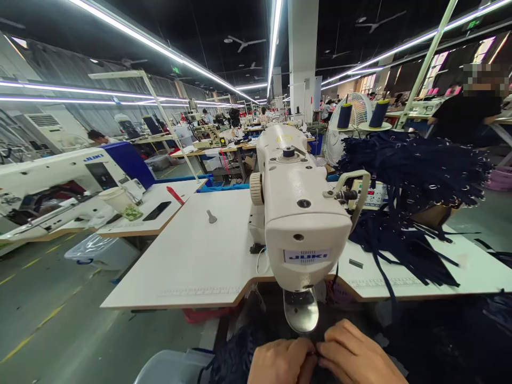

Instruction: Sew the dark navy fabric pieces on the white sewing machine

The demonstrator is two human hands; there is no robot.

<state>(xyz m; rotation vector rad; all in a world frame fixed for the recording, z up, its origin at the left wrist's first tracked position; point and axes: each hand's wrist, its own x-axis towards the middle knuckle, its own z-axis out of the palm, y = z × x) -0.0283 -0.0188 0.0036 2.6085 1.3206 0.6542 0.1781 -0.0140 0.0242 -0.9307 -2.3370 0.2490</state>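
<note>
In the head view, the left hand [281, 360] and right hand [356, 353] are placed close together just below the metal plate [301, 314] of the sewing machine [306, 229], fingers narrowly bunched, dark cloth [237, 352] beside the left. Fingertips are best kept clear and material flat. Whether anything is gripped cannot be told: fingertips are shadowed, wrists cut off below.

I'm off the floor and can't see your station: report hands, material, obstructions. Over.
Left hand and right hand nearly meeting, hold unclear. Navy material beside left hand. Shiny plate of sewing machine close ahead of both.
</note>
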